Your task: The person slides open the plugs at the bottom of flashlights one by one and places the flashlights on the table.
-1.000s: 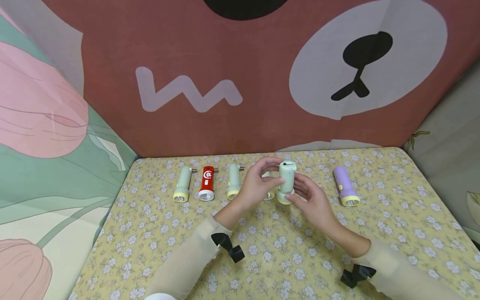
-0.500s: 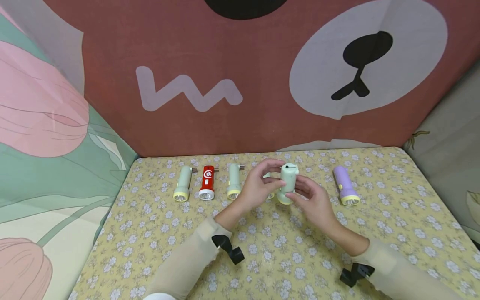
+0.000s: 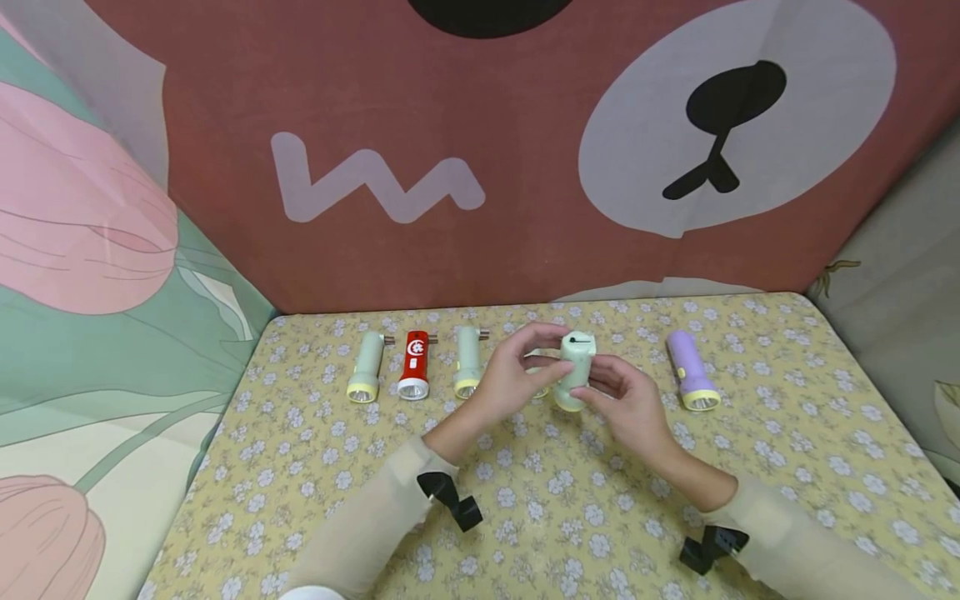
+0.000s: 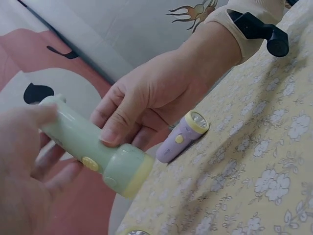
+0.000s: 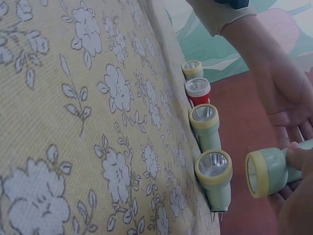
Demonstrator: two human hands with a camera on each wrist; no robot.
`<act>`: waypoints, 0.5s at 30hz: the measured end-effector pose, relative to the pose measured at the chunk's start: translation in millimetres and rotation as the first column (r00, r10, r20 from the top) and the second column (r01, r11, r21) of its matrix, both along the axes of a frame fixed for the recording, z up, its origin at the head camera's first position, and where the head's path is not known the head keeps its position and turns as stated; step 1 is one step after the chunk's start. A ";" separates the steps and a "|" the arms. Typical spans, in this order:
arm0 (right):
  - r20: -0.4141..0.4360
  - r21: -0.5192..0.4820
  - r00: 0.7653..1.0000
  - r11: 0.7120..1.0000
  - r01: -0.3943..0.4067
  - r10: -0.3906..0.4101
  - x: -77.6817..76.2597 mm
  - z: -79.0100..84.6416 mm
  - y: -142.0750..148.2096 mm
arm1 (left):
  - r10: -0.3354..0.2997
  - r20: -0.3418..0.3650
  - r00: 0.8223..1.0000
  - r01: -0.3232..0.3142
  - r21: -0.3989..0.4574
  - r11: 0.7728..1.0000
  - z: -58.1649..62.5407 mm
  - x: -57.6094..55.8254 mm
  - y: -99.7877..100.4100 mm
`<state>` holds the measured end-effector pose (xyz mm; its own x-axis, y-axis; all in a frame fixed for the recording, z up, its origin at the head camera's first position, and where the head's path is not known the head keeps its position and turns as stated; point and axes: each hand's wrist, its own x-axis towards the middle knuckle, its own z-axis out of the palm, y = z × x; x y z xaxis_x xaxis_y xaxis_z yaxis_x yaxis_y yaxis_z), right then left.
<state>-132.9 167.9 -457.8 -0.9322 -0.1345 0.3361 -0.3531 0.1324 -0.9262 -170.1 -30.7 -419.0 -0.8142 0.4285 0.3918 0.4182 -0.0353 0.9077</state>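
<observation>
A pale green flashlight (image 3: pixel 576 360) with a yellow rim is held over the table, its tail end up and its lens end down. My left hand (image 3: pixel 517 371) holds its upper part between thumb and fingers. My right hand (image 3: pixel 628 408) pinches the body lower down, near the flashlight's head. In the left wrist view a yellow button (image 4: pixel 89 163) shows on its side. Its lens end (image 5: pixel 259 174) faces the table in the right wrist view. Behind the left hand lies another green flashlight (image 3: pixel 542 389), mostly hidden in the head view.
Left of the hands, a green flashlight (image 3: pixel 367 367), a red one (image 3: pixel 414 367) and another green one (image 3: pixel 467 362) lie in a row, prongs sticking out at their tails. A purple flashlight (image 3: pixel 692 371) lies to the right. A flowered cloth (image 3: pixel 555 517) covers the table; a printed backdrop (image 3: pixel 450 267) stands behind.
The held flashlight's tail has tipped toward me and sunk a little, so more of its end face shows. My left hand has dropped slightly with it; the right hand has barely moved.
</observation>
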 end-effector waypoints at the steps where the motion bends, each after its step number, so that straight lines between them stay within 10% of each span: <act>1: 0.000 0.000 1.000 1.000 0.001 -0.001 0.0 -0.1 0.0 | 0.003 0.005 1.000 -0.003 -0.004 1.000 1.5 0.4 -0.3; 15: -0.029 0.021 1.000 1.000 0.006 -0.006 0.1 -0.1 -1.2 | 0.089 0.251 0.964 -0.075 -0.065 0.995 29.6 7.4 2.5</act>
<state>-132.9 166.7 -457.8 -0.9229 -0.1363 0.3601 -0.3788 0.1543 -0.9125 -162.7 -28.3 -389.4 -0.9171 0.3709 0.1463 0.1738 0.0415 0.9839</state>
